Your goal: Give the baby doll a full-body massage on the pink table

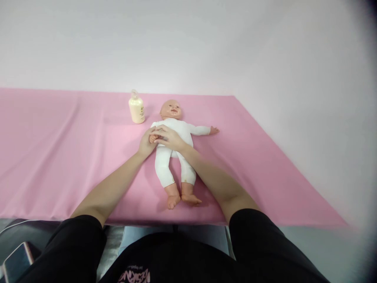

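Head view: baby doll (173, 151) in white suit lies on its back, mid-table, on pink cloth (59, 157), head toward the wall. Person's left hand (147, 142) and right hand (170, 137) meet at the doll's near arm; both close lightly around the doll's small hand (153, 138). Doll's other arm is stretched out sideways. Cream lotion bottle (136, 108) stands upright just beside the doll's head, not touching. Phone (17, 261) at lower left edge.

Plain white wall (188, 43), pink cloth-covered table (59, 149), soft even light
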A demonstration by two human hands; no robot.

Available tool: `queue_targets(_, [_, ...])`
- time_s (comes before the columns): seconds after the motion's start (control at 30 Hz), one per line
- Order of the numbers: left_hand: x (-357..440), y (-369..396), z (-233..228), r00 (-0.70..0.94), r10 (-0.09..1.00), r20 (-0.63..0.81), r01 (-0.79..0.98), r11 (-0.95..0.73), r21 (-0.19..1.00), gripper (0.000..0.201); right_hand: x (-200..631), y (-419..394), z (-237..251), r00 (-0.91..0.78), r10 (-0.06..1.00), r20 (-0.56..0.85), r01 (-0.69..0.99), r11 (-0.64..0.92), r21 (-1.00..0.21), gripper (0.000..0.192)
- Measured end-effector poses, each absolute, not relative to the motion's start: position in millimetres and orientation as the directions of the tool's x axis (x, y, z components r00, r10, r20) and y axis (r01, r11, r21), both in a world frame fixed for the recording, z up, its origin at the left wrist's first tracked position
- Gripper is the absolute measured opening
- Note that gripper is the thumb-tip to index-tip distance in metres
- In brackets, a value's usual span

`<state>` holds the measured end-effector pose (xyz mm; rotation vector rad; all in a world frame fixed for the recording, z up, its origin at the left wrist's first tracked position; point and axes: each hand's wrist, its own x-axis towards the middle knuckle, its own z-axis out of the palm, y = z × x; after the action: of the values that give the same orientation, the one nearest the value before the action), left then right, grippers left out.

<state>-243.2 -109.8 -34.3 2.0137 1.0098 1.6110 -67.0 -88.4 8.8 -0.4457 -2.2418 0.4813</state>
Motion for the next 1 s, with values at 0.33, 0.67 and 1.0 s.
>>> queue_targets(0.33, [-241.0, -116.4, -25.7, 0.105, 0.736, 0.669, 0.322, -0.661, 0.677, 0.036, -70.3, -91.1, 7.2, -0.599, 0.385, 0.702, 0.05, 0.893, -0.447, 0.026])
queue_targets(0.67, [-239.7, -117.0, -23.2, 0.115, 0.742, 0.66, 0.366, -0.649, 0.667, 0.021, -68.7, -101.0, 18.0, -0.639, 0.403, 0.656, 0.092, 0.886, -0.455, 0.023])
queue_targets(1.0, [-242.4, -112.8, -31.9, 0.118, 0.728, 0.675, 0.395, -0.658, 0.641, 0.023, -71.8, -97.0, 13.1, -0.613, 0.425, 0.666, 0.091, 0.875, -0.475, 0.02])
